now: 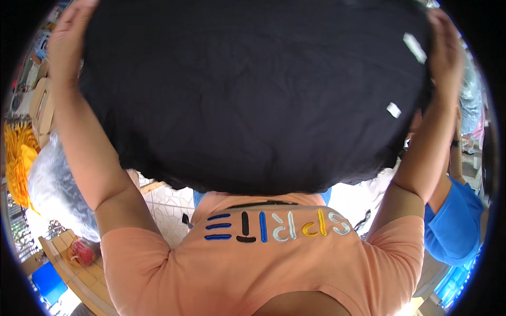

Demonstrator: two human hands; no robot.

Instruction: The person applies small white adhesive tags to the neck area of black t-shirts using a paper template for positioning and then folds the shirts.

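A wide piece of black cloth point(253, 100) is raised in front of me and fills most of the upper view. Two small white tags or labels, one upper point(415, 48) and one lower point(393, 110), show near its right side. My left hand point(69, 45) grips the cloth's left edge, its fingertips cut off by the top of the picture. At the right edge my right hand point(446, 50) is closed on the cloth, slightly blurred, with part of its fingers behind the fabric. Both my arms are lifted and spread.
To the left are yellow cloth point(21, 163), a clear plastic bag with dark contents point(60, 184) and a wooden surface point(63, 258) bearing a red bundle point(81, 253). Another person in a blue top point(456, 224) is close on the right. Pale tiled floor point(168, 210) shows below the cloth.
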